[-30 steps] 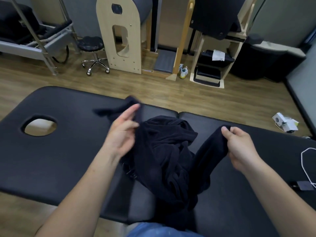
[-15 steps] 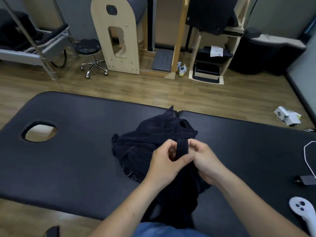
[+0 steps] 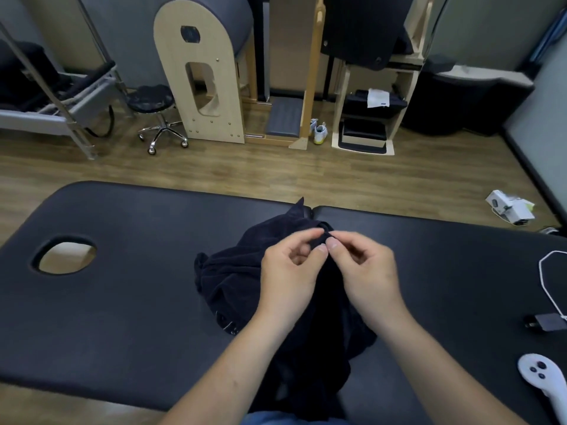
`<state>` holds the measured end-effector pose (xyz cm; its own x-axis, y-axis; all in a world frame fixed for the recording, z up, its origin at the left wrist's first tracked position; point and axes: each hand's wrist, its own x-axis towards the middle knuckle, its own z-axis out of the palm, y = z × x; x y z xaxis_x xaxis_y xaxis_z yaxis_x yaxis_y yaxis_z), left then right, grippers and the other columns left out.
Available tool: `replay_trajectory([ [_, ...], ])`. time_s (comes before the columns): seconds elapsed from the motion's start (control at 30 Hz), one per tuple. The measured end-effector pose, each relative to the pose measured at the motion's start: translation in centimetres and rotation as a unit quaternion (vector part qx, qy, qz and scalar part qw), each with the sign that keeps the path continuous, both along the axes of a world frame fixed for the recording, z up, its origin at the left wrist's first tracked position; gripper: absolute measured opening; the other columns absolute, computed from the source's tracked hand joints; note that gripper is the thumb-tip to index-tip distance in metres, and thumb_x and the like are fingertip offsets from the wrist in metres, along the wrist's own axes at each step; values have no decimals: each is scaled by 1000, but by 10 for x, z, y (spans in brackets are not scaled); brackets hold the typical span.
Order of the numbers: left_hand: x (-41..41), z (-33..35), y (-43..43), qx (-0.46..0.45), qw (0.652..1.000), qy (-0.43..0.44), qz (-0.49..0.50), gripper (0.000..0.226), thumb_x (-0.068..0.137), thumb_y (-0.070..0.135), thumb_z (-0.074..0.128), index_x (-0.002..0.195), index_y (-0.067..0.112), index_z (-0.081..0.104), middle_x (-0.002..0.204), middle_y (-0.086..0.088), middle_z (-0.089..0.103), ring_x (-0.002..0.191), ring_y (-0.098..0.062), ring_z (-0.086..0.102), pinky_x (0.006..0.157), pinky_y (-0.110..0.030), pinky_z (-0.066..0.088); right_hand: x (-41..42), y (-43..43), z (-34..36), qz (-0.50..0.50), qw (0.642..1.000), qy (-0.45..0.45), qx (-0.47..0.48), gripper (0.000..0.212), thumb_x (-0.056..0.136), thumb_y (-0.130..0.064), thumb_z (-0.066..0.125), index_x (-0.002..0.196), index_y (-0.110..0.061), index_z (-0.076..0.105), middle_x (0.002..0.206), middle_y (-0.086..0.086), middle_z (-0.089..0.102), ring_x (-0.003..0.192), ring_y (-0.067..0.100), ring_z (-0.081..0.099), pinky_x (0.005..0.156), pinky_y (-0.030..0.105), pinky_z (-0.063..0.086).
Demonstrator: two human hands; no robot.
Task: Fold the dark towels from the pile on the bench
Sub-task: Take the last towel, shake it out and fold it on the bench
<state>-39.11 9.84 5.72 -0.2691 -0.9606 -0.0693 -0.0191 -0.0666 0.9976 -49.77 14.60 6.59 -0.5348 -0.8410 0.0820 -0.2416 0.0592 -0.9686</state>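
Note:
A crumpled pile of dark towels (image 3: 233,277) lies in the middle of the black padded bench (image 3: 129,302), part of it hanging over the near edge. My left hand (image 3: 291,268) and my right hand (image 3: 365,268) meet above the pile. Thumb and forefinger of each hand pinch the same raised bit of dark towel edge between them. The cloth under my hands is mostly hidden.
The bench has an oval face hole (image 3: 66,256) at the left. A white controller (image 3: 543,378), a charger plug (image 3: 544,322) and a white cable (image 3: 549,280) lie at its right end. Beyond are wooden floor, a wheeled stool (image 3: 153,111) and wooden exercise equipment (image 3: 202,75).
My hands, spread apart with the towel stretched between them a second ago, have come together over the pile and moved slightly away from me, still pinching the towel edge.

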Motion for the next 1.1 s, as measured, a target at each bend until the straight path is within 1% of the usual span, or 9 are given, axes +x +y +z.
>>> replay_trajectory([
  [0.13, 7, 9, -9, 39, 997, 34, -63, 40, 88, -11, 50, 104, 14, 76, 72, 2, 69, 70, -8, 62, 72, -21, 52, -11, -1, 7, 17, 1000, -8, -2, 23, 91, -7, 66, 90, -28, 73, 88, -17, 75, 83, -1, 70, 74, 10, 49],
  [0.43, -5, 19, -21, -33, 994, 13, -104, 24, 87, -10, 65, 97, 7, 77, 65, 11, 71, 60, 5, 61, 63, -9, 45, -22, 3, 5, 26, 996, -89, -16, 27, 91, -1, 65, 87, -26, 74, 82, -11, 76, 77, -1, 69, 72, 14, 50],
  [0.57, -11, 22, -18, -42, 993, -5, -107, 26, 86, -9, 66, 95, 12, 78, 76, 3, 77, 71, 0, 67, 71, -14, 51, -30, 6, 7, 29, 995, -94, -4, 18, 91, -5, 65, 89, -17, 77, 86, 0, 77, 79, 5, 69, 76, 26, 53],
  [0.67, -14, 22, -17, -41, 993, -10, -109, 24, 84, -7, 70, 92, 15, 79, 84, -8, 78, 78, -12, 71, 78, -24, 57, -32, 10, 5, 44, 996, -76, -1, 5, 86, -19, 74, 85, -22, 77, 85, 16, 74, 76, 15, 66, 77, 46, 55],
  [0.73, -14, 22, -17, -25, 993, -11, -116, 22, 82, -5, 73, 87, 15, 80, 79, -8, 77, 73, -16, 70, 74, -28, 57, -33, 12, 3, 46, 996, -72, -6, 2, 84, -19, 77, 85, -20, 76, 84, 22, 71, 73, 19, 63, 75, 52, 54],
  [0.83, -13, 23, -23, -36, 991, -25, -128, 16, 81, 0, 77, 82, 16, 81, 65, 2, 67, 62, -11, 57, 64, -27, 47, -32, 14, 1, 58, 991, -122, -10, 6, 88, -10, 71, 92, -10, 76, 86, 12, 76, 80, 18, 70, 83, 46, 55],
  [0.9, -9, 23, -31, -84, 984, -44, -154, 17, 80, 5, 79, 86, 21, 82, 72, 9, 62, 63, -8, 53, 65, -23, 44, -30, 14, -1, 59, 982, -182, -8, 16, 82, -15, 71, 96, -7, 75, 93, 13, 76, 88, 22, 69, 90, 48, 52],
  [1.0, -5, 28, -39, -141, 960, -59, -236, 25, 87, 6, 73, 99, 26, 79, 100, 7, 70, 85, -6, 66, 81, -17, 48, -35, 13, 3, 69, 971, -228, -11, 29, 70, -20, 71, 95, -7, 75, 94, 21, 72, 89, 28, 64, 89, 50, 49],
  [1.1, -15, 31, -39, -162, 964, -47, -205, 30, 87, 4, 70, 97, 31, 80, 95, 7, 78, 94, -8, 71, 87, -21, 52, -39, 7, 14, 51, 981, -188, -26, 15, 81, 3, 70, 89, -9, 73, 82, 9, 72, 80, 18, 65, 83, 38, 50],
])
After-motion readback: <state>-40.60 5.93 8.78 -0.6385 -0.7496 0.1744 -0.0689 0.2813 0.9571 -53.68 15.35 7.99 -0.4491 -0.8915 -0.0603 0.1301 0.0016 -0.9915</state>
